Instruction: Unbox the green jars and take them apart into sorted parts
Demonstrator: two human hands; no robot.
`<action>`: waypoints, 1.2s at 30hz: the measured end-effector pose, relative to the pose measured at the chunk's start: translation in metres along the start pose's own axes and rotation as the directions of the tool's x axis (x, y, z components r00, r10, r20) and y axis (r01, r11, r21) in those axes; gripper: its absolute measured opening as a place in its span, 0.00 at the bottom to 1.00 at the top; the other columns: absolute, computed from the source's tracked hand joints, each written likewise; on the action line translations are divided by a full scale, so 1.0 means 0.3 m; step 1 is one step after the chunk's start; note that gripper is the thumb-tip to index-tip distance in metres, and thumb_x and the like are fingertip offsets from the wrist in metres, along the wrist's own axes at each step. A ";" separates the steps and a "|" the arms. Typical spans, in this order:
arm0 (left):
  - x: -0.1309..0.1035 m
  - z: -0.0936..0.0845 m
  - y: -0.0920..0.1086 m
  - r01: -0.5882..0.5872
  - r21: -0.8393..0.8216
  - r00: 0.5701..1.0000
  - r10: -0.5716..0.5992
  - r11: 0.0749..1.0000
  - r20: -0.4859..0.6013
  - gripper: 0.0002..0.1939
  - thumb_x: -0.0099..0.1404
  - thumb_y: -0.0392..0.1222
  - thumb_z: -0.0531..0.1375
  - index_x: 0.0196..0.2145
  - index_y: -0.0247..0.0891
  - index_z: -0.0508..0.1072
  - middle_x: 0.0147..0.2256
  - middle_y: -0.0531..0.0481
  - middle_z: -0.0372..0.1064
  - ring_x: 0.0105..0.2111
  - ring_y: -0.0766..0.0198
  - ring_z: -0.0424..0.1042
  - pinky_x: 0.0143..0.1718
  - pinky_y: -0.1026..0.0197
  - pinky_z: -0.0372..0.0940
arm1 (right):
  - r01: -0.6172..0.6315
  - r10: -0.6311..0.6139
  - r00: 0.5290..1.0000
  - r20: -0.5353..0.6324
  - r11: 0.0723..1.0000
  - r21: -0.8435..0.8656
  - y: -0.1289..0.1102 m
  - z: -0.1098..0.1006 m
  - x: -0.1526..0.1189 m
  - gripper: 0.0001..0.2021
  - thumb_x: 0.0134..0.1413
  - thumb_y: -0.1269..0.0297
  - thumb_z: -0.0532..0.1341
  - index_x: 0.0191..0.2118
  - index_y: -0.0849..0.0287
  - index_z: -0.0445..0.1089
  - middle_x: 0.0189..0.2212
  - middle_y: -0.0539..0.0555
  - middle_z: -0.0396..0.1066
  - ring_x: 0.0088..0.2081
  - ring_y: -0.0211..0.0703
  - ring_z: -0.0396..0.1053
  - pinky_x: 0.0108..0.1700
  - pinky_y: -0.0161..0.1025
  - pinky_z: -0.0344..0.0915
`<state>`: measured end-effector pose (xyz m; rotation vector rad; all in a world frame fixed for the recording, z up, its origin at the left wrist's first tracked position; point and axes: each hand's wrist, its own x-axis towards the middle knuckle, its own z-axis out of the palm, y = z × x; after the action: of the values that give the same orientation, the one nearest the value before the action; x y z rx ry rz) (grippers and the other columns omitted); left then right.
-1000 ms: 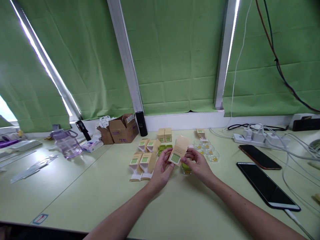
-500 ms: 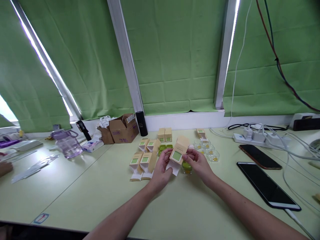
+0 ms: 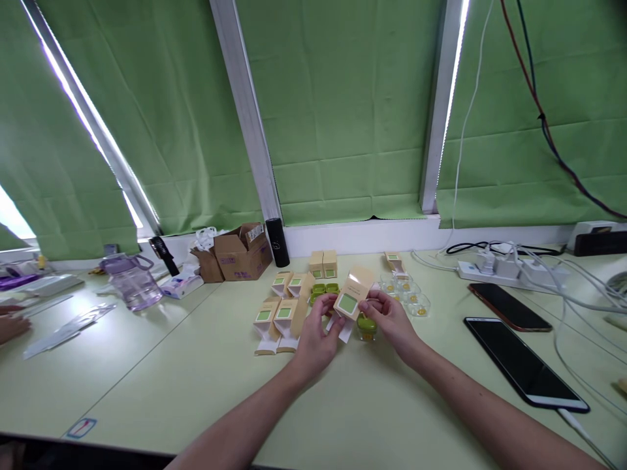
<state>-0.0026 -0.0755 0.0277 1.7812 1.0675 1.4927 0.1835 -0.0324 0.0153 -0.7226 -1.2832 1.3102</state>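
Note:
Between my two hands is a small tan cardboard box (image 3: 354,287) with a green square on its face and white flaps open at the lower end. My left hand (image 3: 317,336) grips its left side, thumb near the white flaps. Fingers of my right hand (image 3: 389,320) pinch its right edge. Just below the box stands a small clear container with a green lid (image 3: 366,325). Left of my hands are several similar open boxes (image 3: 284,313). Partly hidden behind my left hand sit more green-lidded containers (image 3: 325,290).
Clear cups (image 3: 405,294) with yellow centres stand to the right, near another open box (image 3: 394,262). Two tan boxes (image 3: 322,263) are farther back. Phones (image 3: 524,359), a power strip (image 3: 509,273) and cables lie right. A purple bottle (image 3: 131,284) and another person's hand (image 3: 12,324) are left.
The cardboard box and my hands have shifted only slightly, with my left thumb moving a little on the flaps. The other person's hand at far left has moved further into view.

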 end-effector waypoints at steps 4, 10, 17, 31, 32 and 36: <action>-0.009 -0.007 -0.006 -0.046 0.057 0.997 0.043 0.997 0.062 0.20 0.75 0.47 0.54 0.61 0.43 0.66 0.59 0.41 0.70 0.58 0.50 0.70 0.60 0.50 0.64 | -0.006 0.007 0.999 -0.045 1.000 0.019 -0.007 -0.006 0.004 0.27 0.46 0.40 0.73 0.42 0.56 0.73 0.36 0.58 0.82 0.42 0.54 0.79 0.48 0.47 0.73; -0.006 -0.009 -0.010 -0.093 0.173 0.995 0.087 0.981 0.040 0.19 0.77 0.47 0.50 0.60 0.41 0.65 0.56 0.41 0.73 0.55 0.53 0.73 0.57 0.52 0.67 | -0.018 0.018 1.000 -0.012 0.999 0.030 -0.002 -0.005 0.010 0.25 0.45 0.42 0.74 0.40 0.56 0.74 0.32 0.55 0.81 0.40 0.52 0.79 0.47 0.45 0.73; 0.008 -0.002 -0.016 -0.008 -0.029 0.999 0.007 1.000 -0.038 0.16 0.69 0.48 0.63 0.51 0.41 0.69 0.49 0.41 0.76 0.49 0.53 0.76 0.48 0.55 0.71 | -0.022 0.019 0.998 0.056 0.998 0.058 -0.015 0.017 0.005 0.30 0.37 0.44 0.77 0.46 0.55 0.78 0.45 0.60 0.81 0.48 0.57 0.78 0.54 0.51 0.73; 0.013 -0.001 0.001 0.171 -0.425 0.984 -0.137 0.889 0.111 0.28 0.61 0.47 0.71 0.54 0.40 0.67 0.49 0.40 0.76 0.48 0.54 0.76 0.49 0.55 0.70 | -0.015 0.015 1.000 -0.024 1.000 -0.019 -0.051 0.017 -0.004 0.33 0.34 0.32 0.73 0.36 0.59 0.81 0.35 0.61 0.82 0.41 0.60 0.80 0.45 0.52 0.77; 0.014 -0.004 0.000 0.182 -0.436 0.983 -0.150 0.882 0.108 0.28 0.61 0.48 0.71 0.54 0.40 0.68 0.49 0.40 0.76 0.49 0.53 0.76 0.49 0.56 0.70 | -0.015 0.014 1.000 -0.027 1.000 -0.019 -0.052 0.017 -0.005 0.33 0.34 0.32 0.73 0.36 0.59 0.81 0.35 0.61 0.82 0.40 0.60 0.80 0.44 0.52 0.77; 0.017 -0.017 -0.008 0.256 -0.505 0.966 -0.203 0.825 0.158 0.28 0.61 0.49 0.71 0.55 0.40 0.69 0.48 0.42 0.77 0.46 0.55 0.76 0.46 0.57 0.69 | -0.007 0.005 0.998 -0.057 0.999 -0.034 -0.055 0.014 -0.008 0.34 0.33 0.33 0.74 0.38 0.59 0.81 0.33 0.61 0.82 0.40 0.61 0.80 0.42 0.52 0.78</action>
<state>-0.0078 -0.0703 0.0293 1.2761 0.7041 1.3643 0.1846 -0.0391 0.0313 -0.7831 -1.2612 1.2658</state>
